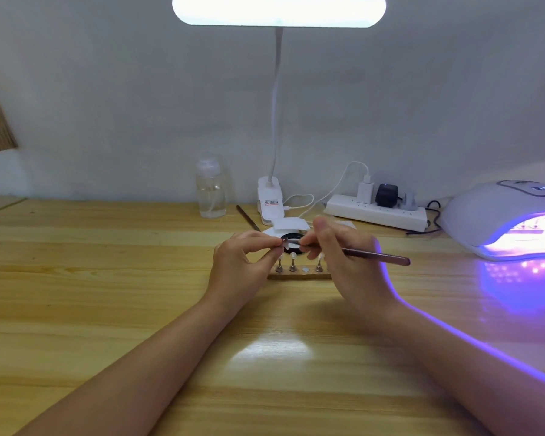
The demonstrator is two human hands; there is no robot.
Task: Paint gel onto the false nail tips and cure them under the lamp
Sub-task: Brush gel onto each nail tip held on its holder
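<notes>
My left hand (244, 258) pinches a small false nail tip (285, 244) on its stand, held above the wooden holder (299, 273). My right hand (337, 250) grips a thin dark brush (375, 255); its tip meets the nail tip. Several other nail tips on metal stands (293, 262) sit upright on the holder. Behind my fingers lies a small black-rimmed gel pot (291, 239), partly hidden. The white curing lamp (501, 215) stands at the right, glowing purple inside.
A clip-on desk lamp (270, 199) shines from above at the back. A clear pump bottle (211, 191) stands to its left. White wipes (290, 224), a power strip (378, 210) with plugs and cables, and a spare thin tool (247, 218) lie behind the holder.
</notes>
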